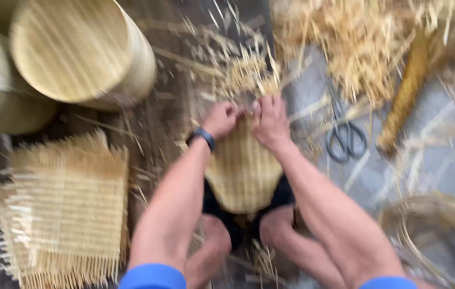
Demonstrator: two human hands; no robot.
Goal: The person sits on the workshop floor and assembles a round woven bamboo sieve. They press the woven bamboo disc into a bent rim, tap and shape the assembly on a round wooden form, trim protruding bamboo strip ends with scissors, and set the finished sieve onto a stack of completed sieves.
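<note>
A small woven bamboo piece (242,170), rounded at the near end, rests over my knees in the middle of the blurred head view. My left hand (221,119), with a dark band on its wrist, grips the piece's far edge. My right hand (270,121) grips the same edge right beside it, the fingers of both curled over loose strip ends. A tuft of uncut bamboo strips (246,72) sticks out just beyond my hands.
A stack of square woven mats (64,211) lies at the left. Round bamboo baskets (80,51) stand at the top left. Grey scissors (345,136) lie to the right of my hands. A shavings pile (356,43) and coiled strips (436,225) fill the right.
</note>
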